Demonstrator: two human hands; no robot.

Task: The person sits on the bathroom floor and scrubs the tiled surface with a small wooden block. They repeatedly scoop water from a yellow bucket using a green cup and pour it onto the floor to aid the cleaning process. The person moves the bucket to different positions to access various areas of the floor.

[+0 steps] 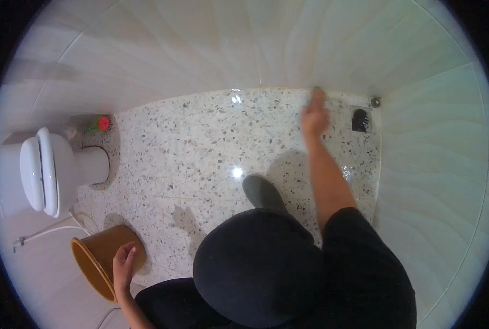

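Observation:
My right hand (pixel 316 114) reaches out over the speckled terrazzo floor (pixel 203 156), near where it meets the tiled wall (pixel 269 49). It is blurred, with a finger stretched toward that seam; I see nothing held in it, and whether the fingertip touches is unclear. Lower left, my left hand (pixel 125 263) overlaps the brown plastic bucket (pixel 117 242) in view. Its fingers look loosely curled, and contact with the bucket cannot be judged. Right of my right hand, a square floor drain (pixel 360 120) with a dark opening sits in the corner.
A white toilet (pixel 63 164) stands at the left, its seat and lid raised. Behind it lies a red flower-shaped item (pixel 103 123). A white hose (pixel 51 232) runs near the bucket. A round fitting (pixel 376 102) is in the corner. My dark shoe (pixel 265 191) is on the floor.

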